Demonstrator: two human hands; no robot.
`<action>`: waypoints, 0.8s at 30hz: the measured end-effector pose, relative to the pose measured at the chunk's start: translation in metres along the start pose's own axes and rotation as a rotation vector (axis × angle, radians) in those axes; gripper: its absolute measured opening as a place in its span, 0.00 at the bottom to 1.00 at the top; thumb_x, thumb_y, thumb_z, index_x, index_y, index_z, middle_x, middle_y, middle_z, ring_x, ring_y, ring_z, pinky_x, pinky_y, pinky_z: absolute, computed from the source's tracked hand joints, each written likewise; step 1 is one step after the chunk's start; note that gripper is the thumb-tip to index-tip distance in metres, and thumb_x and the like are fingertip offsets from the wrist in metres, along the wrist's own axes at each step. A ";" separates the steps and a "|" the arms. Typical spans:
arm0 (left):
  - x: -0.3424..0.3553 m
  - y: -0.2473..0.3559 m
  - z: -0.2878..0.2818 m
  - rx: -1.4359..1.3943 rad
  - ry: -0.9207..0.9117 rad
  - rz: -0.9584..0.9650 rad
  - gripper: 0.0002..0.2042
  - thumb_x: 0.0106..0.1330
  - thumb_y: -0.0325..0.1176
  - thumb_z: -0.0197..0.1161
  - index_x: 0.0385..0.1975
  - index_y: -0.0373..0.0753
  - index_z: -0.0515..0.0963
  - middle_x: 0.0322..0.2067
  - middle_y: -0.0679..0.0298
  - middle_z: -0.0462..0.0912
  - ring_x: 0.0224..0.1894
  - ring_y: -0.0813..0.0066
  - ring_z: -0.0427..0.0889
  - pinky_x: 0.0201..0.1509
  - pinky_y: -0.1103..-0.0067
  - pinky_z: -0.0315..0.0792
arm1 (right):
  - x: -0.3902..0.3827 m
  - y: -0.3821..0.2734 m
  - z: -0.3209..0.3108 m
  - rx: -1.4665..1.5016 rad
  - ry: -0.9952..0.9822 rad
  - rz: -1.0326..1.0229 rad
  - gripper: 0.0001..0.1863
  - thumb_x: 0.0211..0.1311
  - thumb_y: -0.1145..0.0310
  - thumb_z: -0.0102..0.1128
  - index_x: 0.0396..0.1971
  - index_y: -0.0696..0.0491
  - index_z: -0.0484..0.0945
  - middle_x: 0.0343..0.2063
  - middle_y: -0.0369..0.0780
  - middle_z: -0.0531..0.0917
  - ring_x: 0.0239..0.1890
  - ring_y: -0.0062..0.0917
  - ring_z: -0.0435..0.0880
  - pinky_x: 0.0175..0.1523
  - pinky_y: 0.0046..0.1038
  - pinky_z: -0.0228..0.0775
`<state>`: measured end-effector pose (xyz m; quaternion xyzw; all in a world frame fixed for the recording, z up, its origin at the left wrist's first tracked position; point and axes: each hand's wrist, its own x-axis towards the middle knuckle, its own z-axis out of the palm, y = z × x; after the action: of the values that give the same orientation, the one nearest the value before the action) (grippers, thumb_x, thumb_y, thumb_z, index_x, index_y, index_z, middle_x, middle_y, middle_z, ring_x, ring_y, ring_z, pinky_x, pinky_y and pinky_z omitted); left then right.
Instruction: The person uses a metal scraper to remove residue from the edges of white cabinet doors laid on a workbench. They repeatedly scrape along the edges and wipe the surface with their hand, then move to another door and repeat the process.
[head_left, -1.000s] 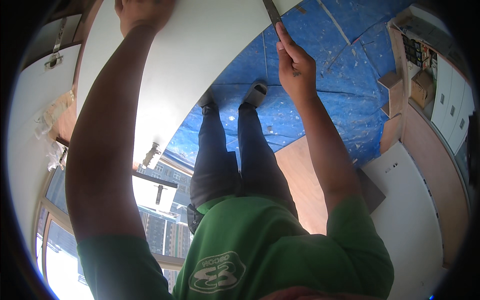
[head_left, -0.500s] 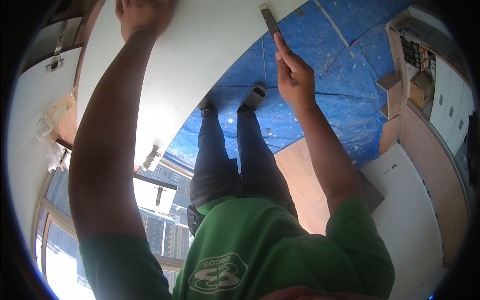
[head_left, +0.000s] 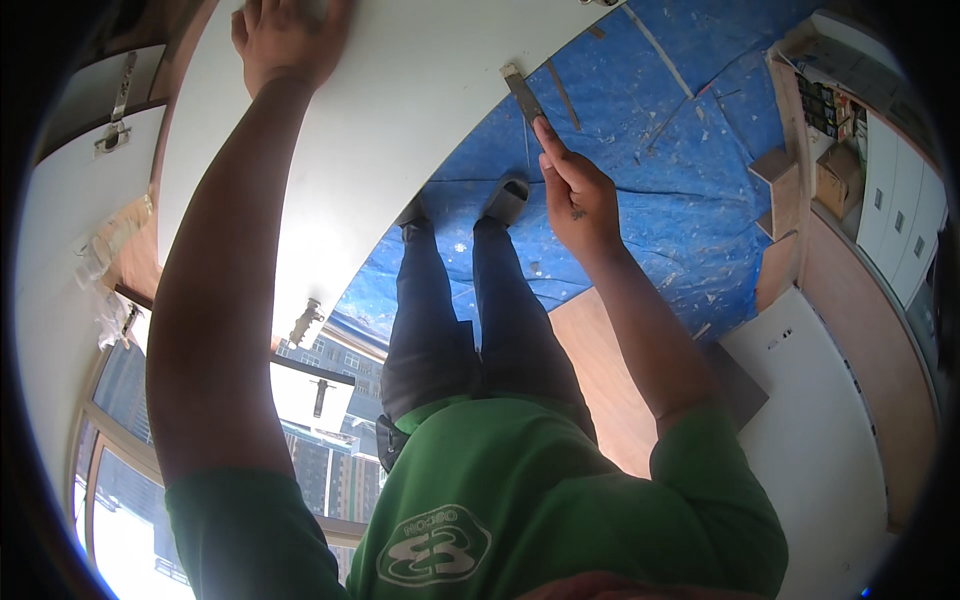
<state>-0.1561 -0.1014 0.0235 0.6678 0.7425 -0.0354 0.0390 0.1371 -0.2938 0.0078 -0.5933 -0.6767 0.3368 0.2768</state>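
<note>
My left hand (head_left: 290, 40) lies with fingers apart on a large white board (head_left: 380, 110), near its upper left part. My right hand (head_left: 575, 190) grips a flat, narrow dark tool (head_left: 525, 95) along its length, with the index finger extended along it. The tool's pale far end is at the board's right edge; whether it touches is hard to tell. A metal hinge (head_left: 306, 320) is fixed near the board's lower corner.
A blue sheet (head_left: 690, 160) with debris covers the floor under my feet (head_left: 505, 200). Plywood (head_left: 590, 350) and a pale panel (head_left: 810, 420) lie at lower right. A cardboard box (head_left: 840, 180) and white drawers (head_left: 890, 220) stand at right. A window (head_left: 105, 480) is at lower left.
My right hand and the tool have moved down and slightly left in the picture, along the board's edge. My left hand and the board appear slightly lower.
</note>
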 end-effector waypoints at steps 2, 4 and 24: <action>-0.001 0.002 -0.001 0.001 -0.009 -0.004 0.34 0.79 0.55 0.46 0.78 0.45 0.53 0.80 0.61 0.48 0.82 0.64 0.42 0.86 0.64 0.37 | 0.030 0.003 -0.006 0.033 0.014 0.139 0.28 0.73 0.75 0.61 0.69 0.40 0.74 0.28 0.40 0.86 0.29 0.23 0.86 0.37 0.25 0.79; 0.000 0.003 0.000 0.007 0.006 0.004 0.34 0.79 0.55 0.46 0.78 0.45 0.53 0.80 0.61 0.48 0.82 0.64 0.42 0.86 0.64 0.36 | 0.064 0.012 -0.009 0.034 0.086 0.124 0.28 0.72 0.76 0.60 0.69 0.40 0.74 0.26 0.39 0.85 0.28 0.24 0.86 0.37 0.26 0.79; -0.005 0.009 -0.012 -0.041 -0.019 -0.019 0.34 0.79 0.54 0.47 0.79 0.46 0.52 0.81 0.62 0.47 0.83 0.65 0.41 0.86 0.65 0.34 | 0.068 0.028 -0.023 0.054 0.080 0.182 0.29 0.72 0.76 0.61 0.70 0.38 0.73 0.35 0.43 0.89 0.31 0.24 0.87 0.40 0.25 0.80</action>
<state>-0.1466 -0.1043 0.0359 0.6596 0.7488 -0.0269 0.0592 0.1624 -0.2214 -0.0022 -0.6577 -0.5991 0.3546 0.2877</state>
